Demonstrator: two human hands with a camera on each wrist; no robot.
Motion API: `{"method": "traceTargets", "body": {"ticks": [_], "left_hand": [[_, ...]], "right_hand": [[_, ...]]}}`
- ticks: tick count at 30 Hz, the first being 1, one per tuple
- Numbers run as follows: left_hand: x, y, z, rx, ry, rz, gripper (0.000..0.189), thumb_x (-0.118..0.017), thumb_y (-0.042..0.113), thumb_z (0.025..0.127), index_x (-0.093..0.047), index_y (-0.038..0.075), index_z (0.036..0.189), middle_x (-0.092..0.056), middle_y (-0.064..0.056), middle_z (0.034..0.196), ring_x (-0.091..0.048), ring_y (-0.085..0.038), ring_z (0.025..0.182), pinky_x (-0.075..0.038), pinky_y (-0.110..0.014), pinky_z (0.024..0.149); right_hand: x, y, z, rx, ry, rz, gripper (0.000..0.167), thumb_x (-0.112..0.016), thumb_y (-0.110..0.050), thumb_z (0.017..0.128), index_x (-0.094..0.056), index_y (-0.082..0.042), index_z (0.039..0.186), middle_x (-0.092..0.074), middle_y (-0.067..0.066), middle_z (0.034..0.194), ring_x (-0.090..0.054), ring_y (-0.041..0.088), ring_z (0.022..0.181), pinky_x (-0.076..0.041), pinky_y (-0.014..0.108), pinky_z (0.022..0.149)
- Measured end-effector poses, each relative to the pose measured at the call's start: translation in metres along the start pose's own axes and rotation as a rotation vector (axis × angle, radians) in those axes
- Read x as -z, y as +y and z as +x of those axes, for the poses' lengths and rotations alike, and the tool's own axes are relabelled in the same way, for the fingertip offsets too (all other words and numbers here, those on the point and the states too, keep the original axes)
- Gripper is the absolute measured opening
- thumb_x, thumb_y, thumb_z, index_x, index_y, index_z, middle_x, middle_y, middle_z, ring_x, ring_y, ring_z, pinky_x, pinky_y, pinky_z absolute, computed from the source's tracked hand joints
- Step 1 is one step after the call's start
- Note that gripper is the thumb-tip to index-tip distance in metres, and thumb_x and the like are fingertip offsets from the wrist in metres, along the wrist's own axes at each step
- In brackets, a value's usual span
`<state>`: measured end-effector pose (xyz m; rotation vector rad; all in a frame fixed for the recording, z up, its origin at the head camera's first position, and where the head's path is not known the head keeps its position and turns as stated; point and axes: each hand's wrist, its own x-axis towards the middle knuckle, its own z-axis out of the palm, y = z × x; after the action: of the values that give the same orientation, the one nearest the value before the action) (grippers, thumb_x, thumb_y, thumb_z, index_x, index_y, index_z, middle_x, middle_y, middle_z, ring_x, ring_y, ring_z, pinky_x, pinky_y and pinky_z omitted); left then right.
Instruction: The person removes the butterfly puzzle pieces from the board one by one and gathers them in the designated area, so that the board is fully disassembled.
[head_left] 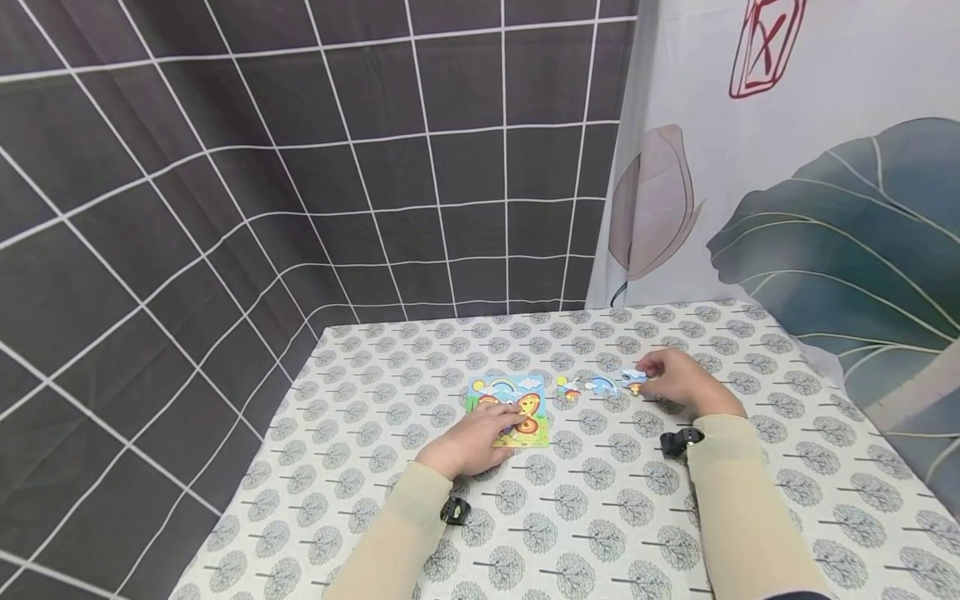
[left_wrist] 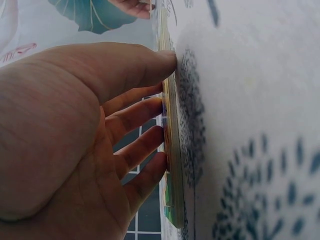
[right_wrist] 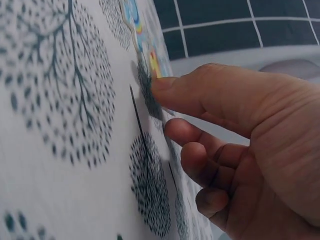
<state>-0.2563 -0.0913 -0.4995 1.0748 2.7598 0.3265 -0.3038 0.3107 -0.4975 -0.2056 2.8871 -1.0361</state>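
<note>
A square butterfly puzzle (head_left: 534,437) with a rainbow and green grass lies flat on the table. My left hand (head_left: 476,435) rests on it, fingertips on the picture; in the left wrist view the thumb touches the edge of the thin board (left_wrist: 172,145). Off to the right, my right hand (head_left: 681,383) pinches the outer edge of a loose puzzle piece (head_left: 632,375) showing cloud and a mushroom. In the right wrist view the thumb lies against that piece (right_wrist: 154,62); the index fingertip is hidden behind.
Between the board and the right hand lie a rainbow puzzle piece (head_left: 602,386) and a piece with a sun and a mushroom (head_left: 567,390). A tree-print cloth (head_left: 480,533) covers the table. Behind it hang a dark grid curtain (head_left: 465,167) and a leaf-print curtain (head_left: 847,217).
</note>
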Motion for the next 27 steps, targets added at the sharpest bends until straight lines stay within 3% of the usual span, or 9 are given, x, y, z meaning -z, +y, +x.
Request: {"method": "traceTargets", "body": {"ticks": [14, 22, 27], "left_hand": [[0.0003, -0.0011, -0.0008, 0.008, -0.007, -0.02, 0.062, -0.07, 0.034, 0.1, -0.048, 0.024, 0.158, -0.039, 0.0, 0.166, -0.033, -0.027, 0.153, -0.027, -0.046, 0.127], [-0.0009, -0.0022, 0.0002, 0.003, 0.014, -0.034, 0.062, -0.065, 0.017, 0.099, -0.048, 0.026, 0.158, -0.039, 0.003, 0.166, -0.034, -0.024, 0.152, -0.028, -0.046, 0.126], [-0.0024, -0.0032, 0.0004, 0.005, 0.018, -0.039, 0.061, -0.064, 0.015, 0.099, -0.049, 0.026, 0.157, -0.041, 0.003, 0.164, -0.035, -0.024, 0.152, -0.029, -0.045, 0.126]], "right_hand": [[0.0079, 0.0047, -0.0072, 0.008, -0.03, 0.01, 0.041, -0.085, -0.011, 0.079, -0.072, 0.003, 0.116, -0.064, 0.012, 0.099, -0.055, 0.024, 0.09, -0.049, 0.037, 0.079], [0.0095, 0.0043, -0.0087, -0.028, -0.033, 0.009, 0.044, -0.085, -0.015, 0.081, -0.072, 0.002, 0.119, -0.068, 0.015, 0.109, -0.062, 0.032, 0.103, -0.054, 0.05, 0.09], [0.0089, 0.0057, -0.0087, -0.044, -0.033, 0.004, 0.043, -0.086, -0.014, 0.08, -0.073, 0.002, 0.118, -0.068, 0.017, 0.108, -0.062, 0.032, 0.1, -0.054, 0.052, 0.089]]}}
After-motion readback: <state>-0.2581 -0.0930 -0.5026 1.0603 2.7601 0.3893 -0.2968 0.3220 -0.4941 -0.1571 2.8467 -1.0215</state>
